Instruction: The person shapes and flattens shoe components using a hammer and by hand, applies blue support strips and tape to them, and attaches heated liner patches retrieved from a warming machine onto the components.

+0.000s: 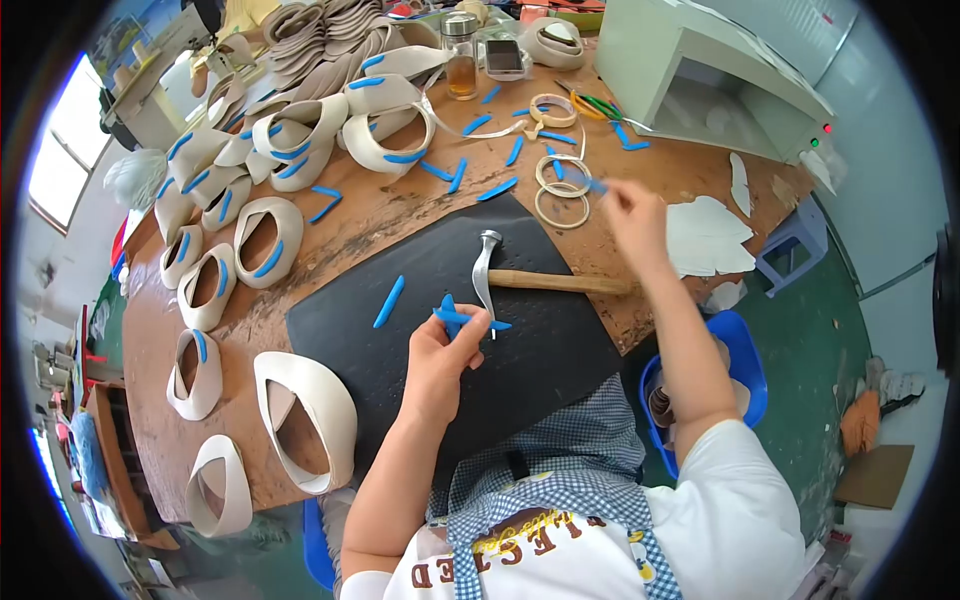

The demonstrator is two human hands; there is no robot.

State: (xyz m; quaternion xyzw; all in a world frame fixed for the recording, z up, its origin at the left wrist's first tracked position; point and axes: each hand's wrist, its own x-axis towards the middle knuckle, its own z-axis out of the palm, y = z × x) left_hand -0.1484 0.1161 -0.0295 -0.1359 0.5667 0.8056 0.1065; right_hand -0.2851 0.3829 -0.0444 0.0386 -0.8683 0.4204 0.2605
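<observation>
My left hand (440,365) is closed on a few short blue strips (455,318), above the black mat (400,250). My right hand (635,220) is raised over the table's right side, fingers pinched; a motion-smeared blue strip (585,183) shows at the fingertips. A hammer (560,282) with a wooden handle and curved metal head lies on the mat between my hands. Another blue strip (389,301) lies left of the hammer. At the left stand several beige shoe uppers (268,242), many with a blue strip on the edge. Nearest my left forearm is a large upper (335,420) without one.
Tape rolls (562,208), loose blue strips (497,189) and scissors (600,108) lie on the table (380,210). A glass jar (460,60) and a phone (503,58) stand behind. An open-fronted box (690,80) occupies the back right. A blue bin (740,350) is at my right.
</observation>
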